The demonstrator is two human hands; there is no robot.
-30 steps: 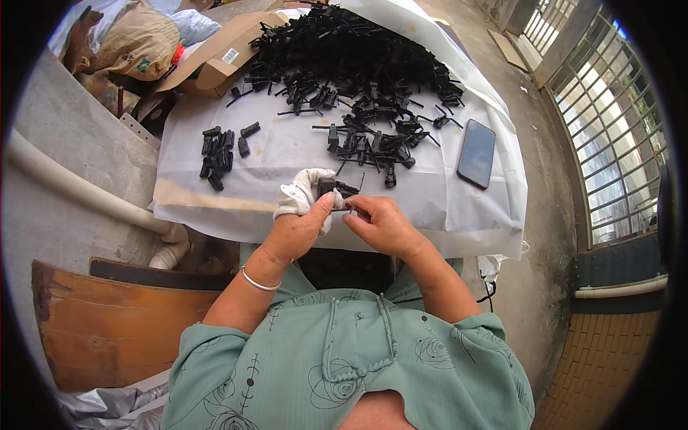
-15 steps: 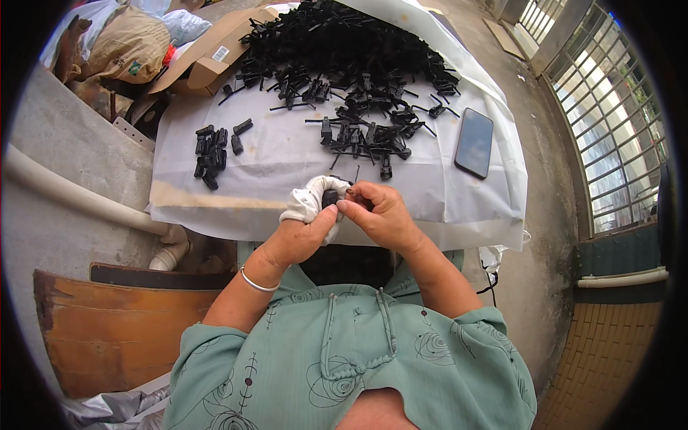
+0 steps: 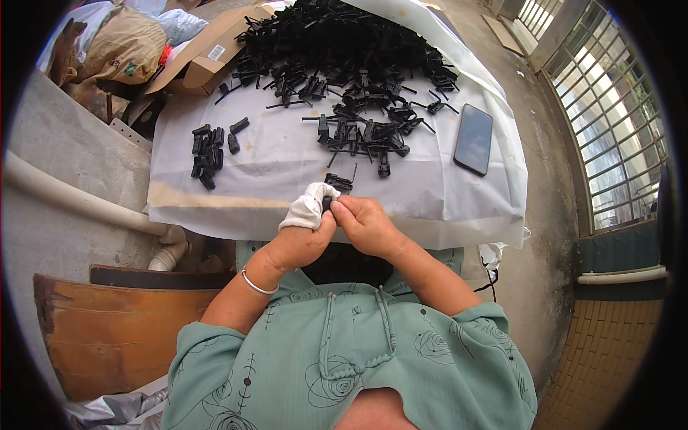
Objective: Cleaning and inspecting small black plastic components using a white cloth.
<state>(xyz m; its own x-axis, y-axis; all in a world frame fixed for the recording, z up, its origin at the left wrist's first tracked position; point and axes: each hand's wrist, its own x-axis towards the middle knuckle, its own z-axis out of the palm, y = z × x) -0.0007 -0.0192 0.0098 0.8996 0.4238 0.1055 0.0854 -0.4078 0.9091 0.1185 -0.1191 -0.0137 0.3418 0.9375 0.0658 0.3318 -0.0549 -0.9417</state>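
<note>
My left hand (image 3: pixel 308 226), its fingers wrapped in a white cloth glove (image 3: pixel 309 204), is closed round a small black plastic part (image 3: pixel 327 203). The fingers of my right hand (image 3: pixel 365 223) are pinched against that part from the right, and the fingertips partly hide it. Just beyond the hands lies another black plastic piece (image 3: pixel 339 183) with a thin stick pointing up. Farther off, several black pieces with thin sticks (image 3: pixel 369 136) spread out in front of a large black heap (image 3: pixel 344 50). To the left is a small cluster of black parts without sticks (image 3: pixel 208 154).
A white sheet (image 3: pixel 272 161) covers the table. On its right side lies a dark phone (image 3: pixel 474 140). An opened cardboard box (image 3: pixel 204 70) and stuffed bags (image 3: pixel 125 46) stand at the far left. A pale pipe (image 3: pixel 79 193) runs along the left wall, above a wooden board (image 3: pixel 122 333).
My right hand has come down and closer to my left, its fingers now closed at the black part. The piece with the stick beyond my hands is more exposed.
</note>
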